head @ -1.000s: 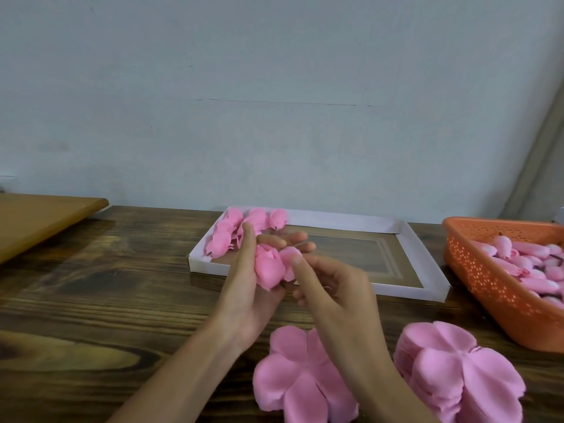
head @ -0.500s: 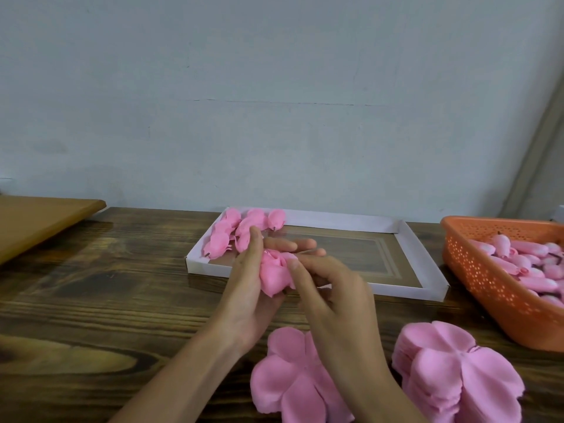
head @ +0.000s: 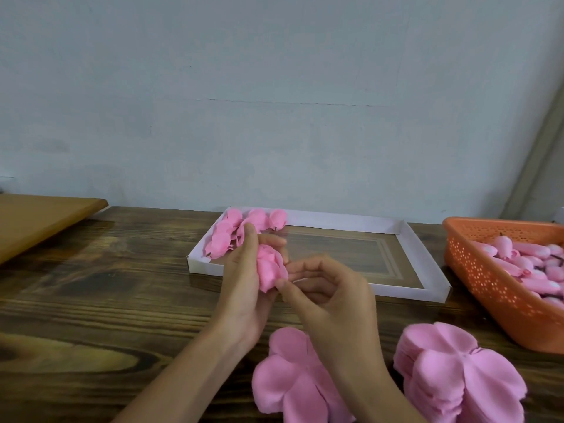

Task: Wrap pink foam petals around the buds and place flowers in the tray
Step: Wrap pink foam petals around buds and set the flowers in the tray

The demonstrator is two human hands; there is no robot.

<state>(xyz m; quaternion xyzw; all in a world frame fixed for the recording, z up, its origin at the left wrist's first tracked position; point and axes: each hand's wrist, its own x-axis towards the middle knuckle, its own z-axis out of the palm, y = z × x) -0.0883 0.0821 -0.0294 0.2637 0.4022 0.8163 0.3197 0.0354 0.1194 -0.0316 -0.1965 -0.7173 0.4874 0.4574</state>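
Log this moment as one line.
step: wrapping petal | left hand: holds flower | right hand: pinches flower | tray: finished flowers in far-left corner

On the tabletop [head: 91,300], the tray [head: 424,257] lies at 12 o'clock, with flowers [head: 244,227] heaped in its 10 o'clock corner. The basket [head: 488,279] sits at 3 o'clock, near the tray, with buds [head: 534,261] in it. Two petal stacks [head: 457,377] lie side by side at 5 and 6 o'clock. A board [head: 36,218] sits at 9 o'clock. The left hand [head: 244,288] and right hand [head: 329,288] meet before the tray.
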